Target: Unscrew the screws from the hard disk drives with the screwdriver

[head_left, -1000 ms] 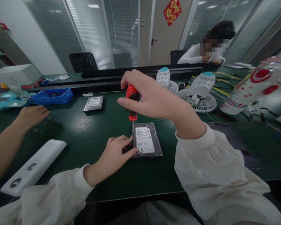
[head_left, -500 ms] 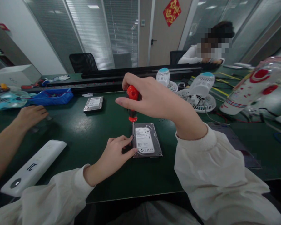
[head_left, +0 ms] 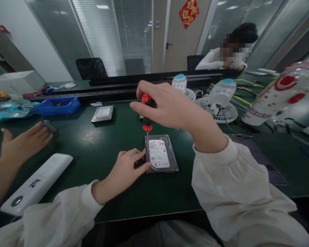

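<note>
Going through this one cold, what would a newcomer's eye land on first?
Probably the red-and-black screwdriver near the centre, held upright in the person's right hand over the left side of a white-labelled grey rectangular hard drive, which the left hand touches. Next might come the red diamond-shaped sign with gold characters on the pale brown door behind, then the large white-and-red bottle at far right.

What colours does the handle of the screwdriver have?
The screwdriver handle is red and black, in the head view.
</note>
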`<state>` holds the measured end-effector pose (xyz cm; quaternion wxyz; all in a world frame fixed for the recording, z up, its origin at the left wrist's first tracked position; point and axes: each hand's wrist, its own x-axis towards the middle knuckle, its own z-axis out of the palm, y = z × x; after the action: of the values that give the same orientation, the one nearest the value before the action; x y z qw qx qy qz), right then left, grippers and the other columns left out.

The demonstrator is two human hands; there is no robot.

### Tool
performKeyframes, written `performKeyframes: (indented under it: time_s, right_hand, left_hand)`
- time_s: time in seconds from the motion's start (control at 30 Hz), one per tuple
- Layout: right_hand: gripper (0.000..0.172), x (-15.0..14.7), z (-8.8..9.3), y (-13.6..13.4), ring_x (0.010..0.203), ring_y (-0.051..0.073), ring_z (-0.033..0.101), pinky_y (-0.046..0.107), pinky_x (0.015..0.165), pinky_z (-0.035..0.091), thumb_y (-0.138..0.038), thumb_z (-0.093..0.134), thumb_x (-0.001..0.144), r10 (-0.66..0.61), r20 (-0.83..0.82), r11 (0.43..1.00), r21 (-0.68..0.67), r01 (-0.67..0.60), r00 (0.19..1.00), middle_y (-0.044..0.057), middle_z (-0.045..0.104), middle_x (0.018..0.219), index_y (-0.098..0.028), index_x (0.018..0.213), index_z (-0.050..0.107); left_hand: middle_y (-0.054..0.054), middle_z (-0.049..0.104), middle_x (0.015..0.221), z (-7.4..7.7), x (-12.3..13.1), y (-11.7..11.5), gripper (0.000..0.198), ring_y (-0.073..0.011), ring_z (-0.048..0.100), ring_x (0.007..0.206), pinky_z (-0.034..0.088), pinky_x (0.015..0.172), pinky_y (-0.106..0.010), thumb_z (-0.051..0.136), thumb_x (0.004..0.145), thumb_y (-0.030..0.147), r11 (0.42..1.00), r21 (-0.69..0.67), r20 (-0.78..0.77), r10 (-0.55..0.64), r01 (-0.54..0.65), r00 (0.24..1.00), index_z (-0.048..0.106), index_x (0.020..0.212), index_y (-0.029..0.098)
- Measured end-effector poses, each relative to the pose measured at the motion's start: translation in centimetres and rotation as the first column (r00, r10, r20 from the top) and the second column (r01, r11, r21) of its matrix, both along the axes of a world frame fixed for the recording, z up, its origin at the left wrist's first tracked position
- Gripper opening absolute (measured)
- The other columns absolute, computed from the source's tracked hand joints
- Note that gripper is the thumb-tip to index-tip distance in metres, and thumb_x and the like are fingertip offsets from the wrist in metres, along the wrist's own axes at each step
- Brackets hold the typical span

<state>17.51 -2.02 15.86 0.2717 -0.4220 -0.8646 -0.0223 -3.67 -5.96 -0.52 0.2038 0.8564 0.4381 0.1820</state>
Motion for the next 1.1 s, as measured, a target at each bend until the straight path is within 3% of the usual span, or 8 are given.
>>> performKeyframes:
  time_s: [0.1, 0.2, 0.33, 0.43, 0.57, 0.77, 0.97, 1.1]
  right_hand:
    - [0.043, -0.07, -0.11, 0.16, 0.080, 0.020, 0.058, 0.034, 0.079, 0.038, -0.060, 0.053, 0.109, -0.111, 0.053, 0.992, 0.072, 0.107, 0.992, 0.004, 0.061, 0.089, -0.018, 0.108, 0.060]
    - [0.037, 0.16, -0.20, 0.37, 0.077, 0.019, 0.056, 0.036, 0.079, 0.040, -0.053, 0.054, 0.109, -0.163, 0.073, 0.984, 0.084, 0.157, 0.984, 0.003, 0.059, 0.086, -0.017, 0.115, 0.060]
    - [0.035, 0.48, -0.22, 0.43, 0.079, 0.017, 0.054, 0.034, 0.077, 0.038, -0.032, 0.055, 0.103, -0.030, 0.026, 1.000, -0.008, 0.030, 0.999, 0.003, 0.064, 0.098, -0.014, 0.132, 0.054]
    - [0.032, 0.42, -0.14, 0.26, 0.080, 0.016, 0.053, 0.033, 0.077, 0.036, -0.034, 0.055, 0.104, 0.050, 0.004, 0.998, -0.030, -0.050, 0.999, 0.002, 0.064, 0.099, -0.015, 0.129, 0.055]
    - [0.035, 0.32, 0.03, 0.13, 0.075, 0.016, 0.050, 0.034, 0.076, 0.032, -0.053, 0.055, 0.109, -0.011, 0.019, 1.000, -0.003, 0.011, 1.000, 0.001, 0.060, 0.087, -0.018, 0.111, 0.062]
    - [0.028, 0.60, 0.27, 0.00, 0.079, 0.016, 0.053, 0.034, 0.075, 0.034, -0.029, 0.061, 0.098, 0.067, -0.022, 0.997, -0.045, -0.068, 0.998, 0.003, 0.066, 0.096, -0.015, 0.123, 0.062]
    - [0.033, 0.35, 0.16, -0.05, 0.076, 0.016, 0.050, 0.035, 0.075, 0.032, -0.048, 0.058, 0.105, -0.027, 0.005, 1.000, -0.013, 0.028, 1.000, 0.003, 0.064, 0.090, -0.016, 0.108, 0.064]
    - [0.037, 0.38, 0.04, 0.01, 0.072, 0.015, 0.048, 0.033, 0.071, 0.032, -0.035, 0.062, 0.097, -0.009, -0.034, 1.000, -0.026, 0.008, 0.999, 0.001, 0.062, 0.090, -0.014, 0.127, 0.057]
  left_hand:
    - [-0.007, 0.079, 0.114, -0.12, -0.06, 0.00, 0.041, -0.0277, 0.074, 0.100, 0.053, 0.097, -0.051, 0.073, 0.105, 0.041, 1.000, 0.013, 0.003, -0.002, 0.002, 1.000, 0.076, 0.140, 0.018]
    - [-0.007, 0.079, 0.114, -0.27, -0.18, 0.03, 0.041, -0.0264, 0.074, 0.098, 0.054, 0.095, -0.049, 0.073, 0.106, 0.042, 1.000, 0.024, 0.008, -0.004, 0.004, 1.000, 0.076, 0.139, 0.019]
    - [-0.007, 0.079, 0.113, -0.36, -0.25, 0.05, 0.041, -0.0255, 0.074, 0.098, 0.055, 0.093, -0.046, 0.071, 0.107, 0.042, 1.000, 0.024, 0.015, -0.013, 0.012, 1.000, 0.076, 0.140, 0.020]
    - [-0.006, 0.079, 0.111, -0.24, -0.18, 0.01, 0.040, -0.0255, 0.074, 0.096, 0.054, 0.095, -0.047, 0.072, 0.106, 0.041, 1.000, 0.028, 0.008, -0.012, 0.011, 1.000, 0.077, 0.139, 0.020]
    - [-0.006, 0.078, 0.110, 0.05, -0.10, -0.05, 0.042, -0.0264, 0.074, 0.096, 0.053, 0.096, -0.049, 0.072, 0.106, 0.043, 1.000, 0.009, -0.007, -0.003, 0.003, 1.000, 0.076, 0.141, 0.020]
    - [-0.006, 0.078, 0.111, 0.07, -0.15, -0.02, 0.042, -0.0270, 0.075, 0.099, 0.054, 0.098, -0.049, 0.070, 0.106, 0.045, 1.000, 0.013, 0.003, -0.005, 0.005, 1.000, 0.076, 0.141, 0.022]
    - [-0.007, 0.079, 0.111, 0.02, -0.12, -0.01, 0.040, -0.0267, 0.074, 0.100, 0.054, 0.096, -0.048, 0.070, 0.106, 0.043, 1.000, 0.011, 0.008, -0.003, 0.003, 1.000, 0.077, 0.140, 0.020]
    - [-0.007, 0.078, 0.111, 0.03, -0.14, -0.01, 0.041, -0.0265, 0.074, 0.099, 0.053, 0.095, -0.048, 0.071, 0.106, 0.042, 1.000, -0.003, 0.008, -0.011, 0.011, 1.000, 0.076, 0.140, 0.020]
